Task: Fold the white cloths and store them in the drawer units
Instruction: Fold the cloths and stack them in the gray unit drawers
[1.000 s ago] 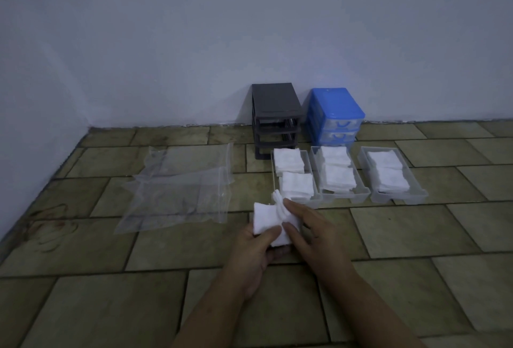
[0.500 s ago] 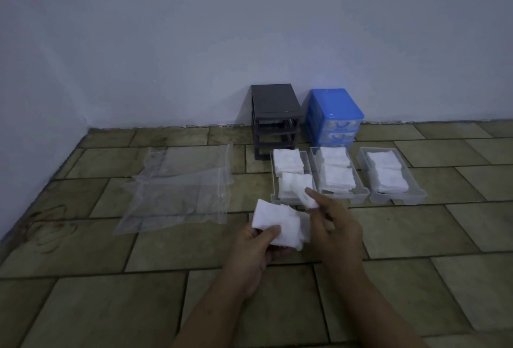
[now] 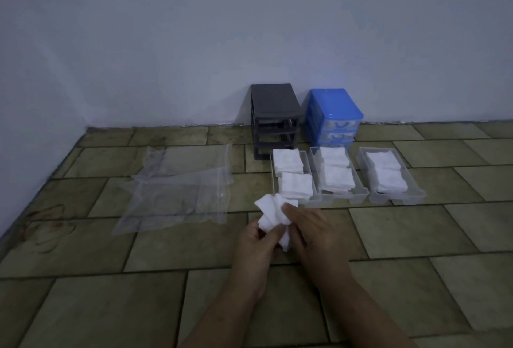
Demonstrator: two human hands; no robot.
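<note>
Both hands working white cloth above floor, just short of nearest clear drawer. Left hand pinching lower edge, right hand gripping bunched side. Advice: be squaring corners, flattening before final fold. Versus half-second back: cloth now bunching, right hand closing in again.

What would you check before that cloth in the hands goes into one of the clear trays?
1. Cloth held by both hands, left hand and right hand: ok.
2. Cloth folded flat: not ok, bunched.
3. Left tray within reach: ok.
4. Room left in that tray: cannot tell.
5. Grey drawer unit has free slots: ok.
</note>
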